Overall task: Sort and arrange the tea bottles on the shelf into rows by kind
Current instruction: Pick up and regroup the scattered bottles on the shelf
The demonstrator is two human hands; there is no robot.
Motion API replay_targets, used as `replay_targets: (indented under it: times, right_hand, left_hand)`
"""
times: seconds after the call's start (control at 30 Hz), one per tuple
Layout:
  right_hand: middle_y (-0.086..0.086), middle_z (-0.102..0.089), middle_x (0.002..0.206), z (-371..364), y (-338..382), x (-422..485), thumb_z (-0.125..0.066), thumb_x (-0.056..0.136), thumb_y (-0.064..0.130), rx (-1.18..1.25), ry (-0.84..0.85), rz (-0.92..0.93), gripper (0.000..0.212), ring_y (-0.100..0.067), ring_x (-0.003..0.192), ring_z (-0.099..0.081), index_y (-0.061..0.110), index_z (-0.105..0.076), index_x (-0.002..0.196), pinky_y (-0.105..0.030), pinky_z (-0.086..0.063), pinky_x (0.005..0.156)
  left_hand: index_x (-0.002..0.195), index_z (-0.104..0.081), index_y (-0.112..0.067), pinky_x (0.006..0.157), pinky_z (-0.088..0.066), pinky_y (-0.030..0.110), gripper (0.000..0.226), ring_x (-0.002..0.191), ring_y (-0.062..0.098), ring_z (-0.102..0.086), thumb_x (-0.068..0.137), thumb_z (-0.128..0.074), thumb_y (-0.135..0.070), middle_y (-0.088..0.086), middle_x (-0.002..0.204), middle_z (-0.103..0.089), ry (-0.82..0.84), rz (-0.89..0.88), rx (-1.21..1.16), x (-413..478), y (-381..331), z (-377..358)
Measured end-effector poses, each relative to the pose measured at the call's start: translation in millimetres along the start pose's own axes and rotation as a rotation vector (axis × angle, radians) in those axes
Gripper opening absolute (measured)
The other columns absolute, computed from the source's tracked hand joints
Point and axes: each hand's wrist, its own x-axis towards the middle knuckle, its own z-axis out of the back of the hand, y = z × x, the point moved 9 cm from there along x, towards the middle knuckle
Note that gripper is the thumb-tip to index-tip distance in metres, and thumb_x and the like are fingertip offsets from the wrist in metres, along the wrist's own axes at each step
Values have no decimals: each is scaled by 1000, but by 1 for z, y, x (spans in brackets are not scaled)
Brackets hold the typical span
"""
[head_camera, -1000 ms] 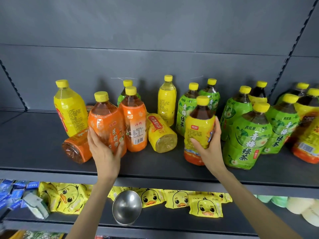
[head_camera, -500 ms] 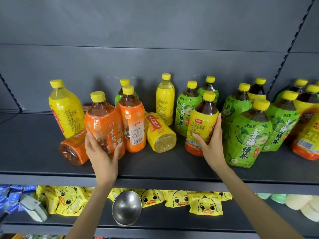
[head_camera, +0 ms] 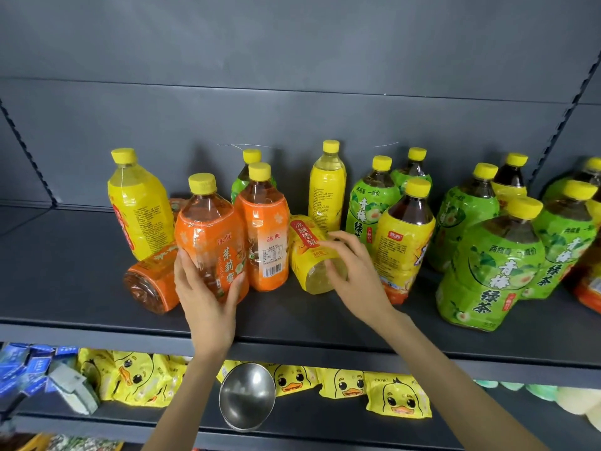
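On the dark shelf (head_camera: 97, 307) stands a mixed crowd of yellow-capped tea bottles. My left hand (head_camera: 205, 301) grips an upright orange-label bottle (head_camera: 211, 229) near the front left. A second orange bottle (head_camera: 266, 229) stands right beside it, and a third (head_camera: 149, 284) lies on its side to the left. My right hand (head_camera: 357, 281) curls round the base end of a yellow-label bottle (head_camera: 305, 245) lying on its side. Just right of that hand stands a dark tea bottle with a yellow label (head_camera: 406, 236), free of any hand.
Pale yellow bottles stand at the left (head_camera: 140, 209) and centre back (head_camera: 327, 190). Several green-label bottles (head_camera: 487, 271) crowd the right half. On the shelf below are a steel bowl (head_camera: 247, 395), yellow duck packets (head_camera: 400, 398) and blue packets (head_camera: 26, 366).
My right hand set the dark tea bottle down among the green ones, let go, and moved left onto the lying yellow bottle. My left hand kept hold of the orange bottle.
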Motion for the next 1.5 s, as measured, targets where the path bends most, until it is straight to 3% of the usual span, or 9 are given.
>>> replay_targets:
  times: [0.1, 0.2, 0.3, 0.53, 0.63, 0.77, 0.93, 1.23, 1.5]
  right_hand:
    - [1, -40, 138, -21, -19, 32, -56, 94, 26, -26, 120, -172, 41, -19, 129, -40, 24, -48, 135, -35, -42, 101]
    - [-3, -27, 151, -45, -32, 45, -52, 90, 53, -71, 320, -336, 60, -28, 135, -35, 35, -33, 144, -48, -37, 106]
    - [-2, -17, 157, -54, -34, 44, -50, 89, 58, -147, 430, -358, 64, -31, 140, -28, 39, -28, 146, -48, -30, 108]
    - [-3, -26, 148, -42, -24, 24, -56, 90, 48, -141, 530, -323, 58, -26, 126, -44, 31, -33, 141, -43, -40, 104]
    - [-5, -28, 141, -33, -23, 16, -61, 88, 42, -94, 662, -344, 59, -24, 124, -43, 29, -34, 139, -31, -38, 101]
    - [-7, -31, 142, -34, -23, 31, -59, 87, 51, -100, 655, -365, 64, -24, 123, -46, 28, -33, 141, -28, -41, 95]
    - [-13, -15, 155, -60, -40, 29, -54, 79, 70, -190, 780, -498, 97, -34, 137, -30, 39, 5, 150, -43, -36, 109]
    - [-4, -46, 134, -53, -54, 30, -64, 70, 66, -99, 543, -528, 90, -28, 119, -50, 49, -15, 144, -46, -45, 98]
    - [0, -50, 132, -33, -39, 28, -68, 74, 60, -132, 331, -442, 85, -25, 118, -51, 44, -21, 143, -40, -43, 94]
  left_hand:
    - [150, -3, -23, 111, -20, 37, 98, 140, 30, -19, 80, -72, -31, 17, 153, -18, 0, 2, -1, 0, 1, 1]
    - [150, -3, -24, 111, -19, 36, 98, 140, 29, -19, 80, -72, -31, 17, 153, -18, 0, 5, -6, 0, 1, 1]
    - [150, -4, -23, 111, -19, 34, 98, 140, 27, -19, 80, -72, -30, 18, 152, -19, 3, 1, -5, 1, 1, 1]
    - [150, -3, -26, 111, -20, 36, 96, 141, 27, -19, 81, -69, -35, 15, 153, -17, 4, 25, -8, 0, 3, 1]
    - [150, -3, -25, 111, -20, 37, 96, 141, 27, -19, 81, -69, -35, 14, 154, -17, 8, 31, -1, 0, 3, 0]
    - [150, -3, -23, 110, -20, 35, 97, 141, 27, -19, 81, -70, -35, 13, 154, -17, 7, 42, 2, -1, 3, 0]
    - [150, -2, -26, 110, -20, 36, 96, 141, 27, -20, 81, -68, -37, 12, 154, -17, 10, 41, -8, -1, 2, 1]
    - [151, -3, -24, 110, -20, 35, 98, 141, 25, -20, 80, -70, -36, 11, 154, -18, 4, 53, -5, -1, 2, 1]
    - [151, -3, -23, 110, -19, 32, 98, 141, 24, -19, 80, -70, -34, 12, 154, -18, 3, 50, -13, -1, 1, 1]
